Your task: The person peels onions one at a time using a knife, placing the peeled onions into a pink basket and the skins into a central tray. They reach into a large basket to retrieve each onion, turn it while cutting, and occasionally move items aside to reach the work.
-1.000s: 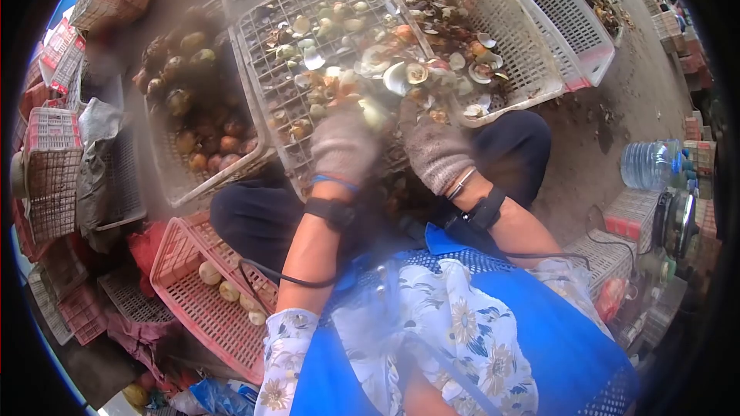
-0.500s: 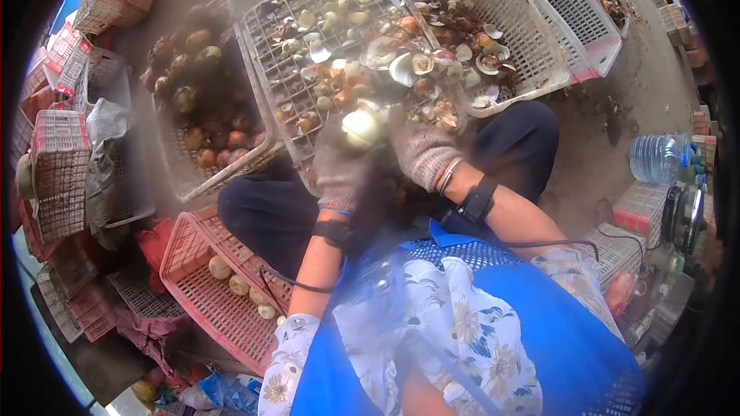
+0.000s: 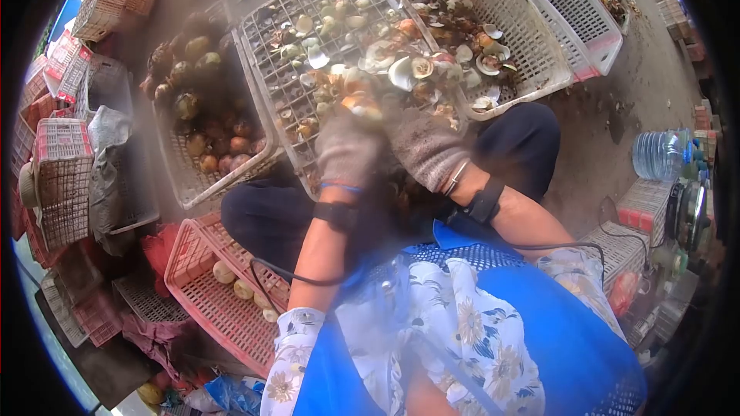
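Note:
My left hand [image 3: 351, 142], in a greyish knit glove, is closed around an onion [image 3: 364, 105] that shows orange-brown and pale patches. Close beside it, my right hand [image 3: 424, 146], gloved the same way, is curled with its fingertips blurred; whatever it grips cannot be made out. Both hands are over the near edge of a plastic grid crate [image 3: 266, 81], on which onion skins and peeled pieces lie. White curved onion peels [image 3: 401, 72] lie just beyond my hands.
Unpeeled onions [image 3: 196, 69] fill a crate at left. A deep crate [image 3: 532, 46] at right holds peel scraps. By my left knee, a pink crate [image 3: 223, 304] contains several pale onions [image 3: 233, 281]. A large water bottle [image 3: 659, 156] is at far right; stacked crates [image 3: 62, 177] stand at far left.
The onion in my left hand showed a pale, peeled side; now an orange-brown part faces up and the glove covers more of it. My right hand has turned and dropped slightly.

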Demonstrator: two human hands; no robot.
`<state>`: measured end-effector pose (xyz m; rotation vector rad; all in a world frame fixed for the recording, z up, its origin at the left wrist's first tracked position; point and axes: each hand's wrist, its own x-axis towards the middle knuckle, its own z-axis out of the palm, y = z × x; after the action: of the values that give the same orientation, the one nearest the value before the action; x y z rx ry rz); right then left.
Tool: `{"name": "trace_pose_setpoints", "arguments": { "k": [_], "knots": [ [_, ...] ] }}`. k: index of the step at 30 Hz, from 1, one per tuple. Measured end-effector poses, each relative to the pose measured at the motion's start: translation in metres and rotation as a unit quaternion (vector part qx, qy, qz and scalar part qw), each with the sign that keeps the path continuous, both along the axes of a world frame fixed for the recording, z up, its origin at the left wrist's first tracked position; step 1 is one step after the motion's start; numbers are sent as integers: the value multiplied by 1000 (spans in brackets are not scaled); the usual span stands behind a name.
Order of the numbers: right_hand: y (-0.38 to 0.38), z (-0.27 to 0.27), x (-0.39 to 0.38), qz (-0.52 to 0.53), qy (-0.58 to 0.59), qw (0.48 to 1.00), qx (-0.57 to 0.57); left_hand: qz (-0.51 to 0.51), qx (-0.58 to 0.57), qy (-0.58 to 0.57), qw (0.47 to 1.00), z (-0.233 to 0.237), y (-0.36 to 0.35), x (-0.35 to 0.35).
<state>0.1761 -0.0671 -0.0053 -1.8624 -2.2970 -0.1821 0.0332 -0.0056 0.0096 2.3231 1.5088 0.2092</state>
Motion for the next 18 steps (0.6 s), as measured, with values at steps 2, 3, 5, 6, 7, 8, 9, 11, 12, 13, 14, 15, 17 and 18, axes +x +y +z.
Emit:
{"name": "trace_pose_setpoints", "arguments": {
  "k": [2,3,5,6,7,8,9,11,12,13,14,15,17,18],
  "knots": [
    [4,-2,-2,15,-36,999,-31,78,-36,-2,996,-5,3,4],
    [14,5,-5,-53,-2,992,-114,77,-37,-3,996,-9,0,1],
    [21,5,-4,-60,31,988,-139,58,41,-77,995,-18,-4,-7],
    [22,5,-4,-70,66,982,-165,57,42,-77,994,-20,-5,-8],
    [24,2,-7,-93,113,974,-172,84,14,-107,991,-21,-3,-9],
    [24,-3,-7,-90,111,975,-172,113,-16,-137,984,-23,-4,-10],
    [24,-12,-6,-105,104,969,-197,113,-15,-137,984,-18,-7,-10],
    [34,-71,9,-106,56,963,-242,119,-23,-202,972,-7,-17,-13],
    [28,-62,20,-147,148,955,-210,120,-24,-201,972,-19,-25,-19],
    [23,-48,21,-162,159,943,-242,130,-23,-292,947,-40,-29,-28],
    [20,-35,21,-174,165,932,-274,142,-21,-384,912,-52,-31,-33],
    [18,-26,20,-176,179,918,-305,156,-45,-391,906,-50,-37,-38],
    [16,-12,27,-159,257,902,-308,168,-71,-417,890,-61,-34,-42],
    [12,-11,31,-144,335,879,-307,178,-96,-443,873,-64,-34,-45]
  ]
}}
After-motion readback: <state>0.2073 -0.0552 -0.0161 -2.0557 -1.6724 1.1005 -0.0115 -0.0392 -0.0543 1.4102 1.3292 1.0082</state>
